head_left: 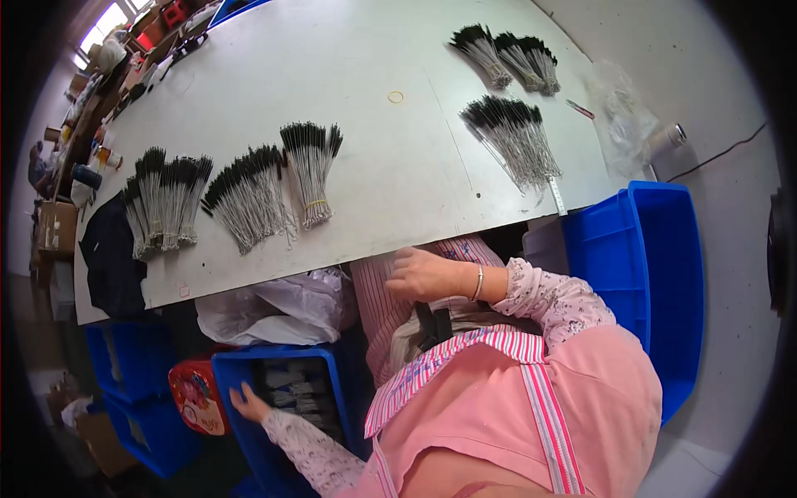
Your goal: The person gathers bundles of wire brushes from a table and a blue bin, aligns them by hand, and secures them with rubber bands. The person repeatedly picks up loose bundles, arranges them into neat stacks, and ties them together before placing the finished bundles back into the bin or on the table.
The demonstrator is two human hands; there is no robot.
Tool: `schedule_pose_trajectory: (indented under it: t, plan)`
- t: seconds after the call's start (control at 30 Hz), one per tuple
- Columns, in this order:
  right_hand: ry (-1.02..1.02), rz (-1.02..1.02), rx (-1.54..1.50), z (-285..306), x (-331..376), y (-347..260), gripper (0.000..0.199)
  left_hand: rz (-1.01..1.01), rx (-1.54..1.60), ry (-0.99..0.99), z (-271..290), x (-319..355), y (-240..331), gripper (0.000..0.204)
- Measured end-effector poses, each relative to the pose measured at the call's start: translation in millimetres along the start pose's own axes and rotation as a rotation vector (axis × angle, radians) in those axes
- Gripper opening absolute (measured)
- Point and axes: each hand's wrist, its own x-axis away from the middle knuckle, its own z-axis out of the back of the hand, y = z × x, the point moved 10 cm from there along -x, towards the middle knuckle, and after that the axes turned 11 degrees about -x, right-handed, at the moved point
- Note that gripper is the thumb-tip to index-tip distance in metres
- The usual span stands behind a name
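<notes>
My left hand [249, 404] is over the rim of a blue bin [278, 353] on the left, fingers apart, with nothing visible in them. Inside that bin lie packed grey-and-white bundles [303, 388]. Just off the table's near edge, above my lap, is my right hand [418, 275], its fingers curled in and nothing showing in them. On the white table [374, 166] lie thin wire brushes with black bristle ends: a banded bundle [311, 178], a loose fan of brushes [249, 199] and another group [166, 199] farther left.
More brushes [510, 137] lie at the right, with small bundles [506, 58] behind them. A yellow rubber band [396, 97] is mid-table. Large blue crates [656, 274] stand at my right. A white plastic bag [282, 307] and a red tin [198, 397] are by the left bin.
</notes>
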Motion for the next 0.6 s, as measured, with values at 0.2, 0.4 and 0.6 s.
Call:
schedule_pose_trajectory:
  t: [0.2, 0.4, 0.6]
  plan:
    - [0.223, -0.099, -0.058, 35, 26, 23, 0.012, -0.245, 0.389, -0.225, -96, 40, 221, 0.035]
    - [0.411, -0.175, -0.031, 78, 39, 47, 0.010, -0.443, 0.525, -0.434, -142, 134, 366, 0.028]
    - [0.594, -0.326, -0.205, 92, 63, 85, 0.011, -0.763, -0.043, -0.360, -191, 170, 440, 0.054]
